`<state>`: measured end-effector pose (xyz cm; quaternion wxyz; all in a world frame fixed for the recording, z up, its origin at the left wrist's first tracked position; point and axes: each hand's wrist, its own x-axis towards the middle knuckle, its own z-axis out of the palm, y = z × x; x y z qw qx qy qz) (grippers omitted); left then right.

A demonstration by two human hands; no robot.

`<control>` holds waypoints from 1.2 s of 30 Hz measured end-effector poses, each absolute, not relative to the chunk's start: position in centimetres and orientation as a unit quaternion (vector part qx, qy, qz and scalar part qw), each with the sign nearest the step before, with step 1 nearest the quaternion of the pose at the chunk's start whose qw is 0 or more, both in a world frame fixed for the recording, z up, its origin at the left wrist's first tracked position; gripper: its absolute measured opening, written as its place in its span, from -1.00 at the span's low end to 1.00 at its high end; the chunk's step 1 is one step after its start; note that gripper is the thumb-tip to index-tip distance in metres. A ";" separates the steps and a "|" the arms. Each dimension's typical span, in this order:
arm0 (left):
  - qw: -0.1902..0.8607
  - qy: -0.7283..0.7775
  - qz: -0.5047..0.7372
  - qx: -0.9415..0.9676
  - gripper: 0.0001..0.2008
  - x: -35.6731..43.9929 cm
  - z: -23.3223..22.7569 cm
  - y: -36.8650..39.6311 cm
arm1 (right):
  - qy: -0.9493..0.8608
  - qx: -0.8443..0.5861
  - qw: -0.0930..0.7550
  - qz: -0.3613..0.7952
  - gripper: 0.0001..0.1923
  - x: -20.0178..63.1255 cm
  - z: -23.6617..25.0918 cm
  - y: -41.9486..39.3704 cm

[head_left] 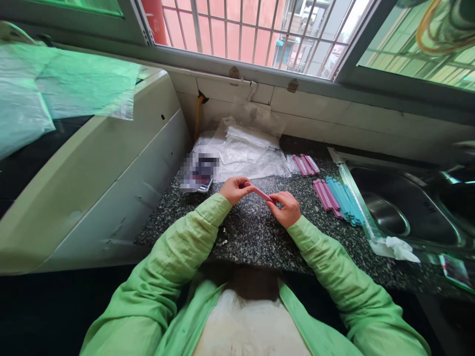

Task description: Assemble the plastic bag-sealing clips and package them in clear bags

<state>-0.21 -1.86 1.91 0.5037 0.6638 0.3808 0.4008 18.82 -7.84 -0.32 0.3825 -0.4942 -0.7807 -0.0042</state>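
A slim pink strip point(261, 193), which looks like a plastic bag clip, spans the gap between my two hands above the counter. My left hand point(237, 190) pinches its left end. At the other end, the fingers of my right hand point(285, 207) are closed on it. To the right lie several similar pink strips point(325, 195) beside a bundle of blue strips point(343, 200). Behind them, more pink strips point(306, 164) rest with clear plastic. A few tiny shiny pieces point(224, 236), too small to name, lie below my left hand.
Clear plastic bags point(245, 148) are heaped against the tiled wall. A phone point(205, 184), partly blurred out, sits left of them. A metal sink point(404, 202) is at the right, with a crumpled white tissue point(401, 248) on its rim. A large pale appliance point(122, 163) borders the speckled counter point(252, 242).
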 end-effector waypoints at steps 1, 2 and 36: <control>0.501 0.384 0.403 0.662 -0.57 -0.3 1.9 -1.8 | -0.782 -0.493 0.381 -0.010 -0.87 18.9 -0.3 -7.8; 0.499 0.387 0.405 0.661 -0.57 -0.4 2.0 -1.7 | -0.783 -0.491 0.380 -0.019 -0.87 18.9 -0.4 -7.8; 0.433 0.511 0.358 0.651 -0.78 1.5 0.8 -0.4 | -0.781 -0.524 0.311 -0.137 -0.86 20.5 -1.0 -7.5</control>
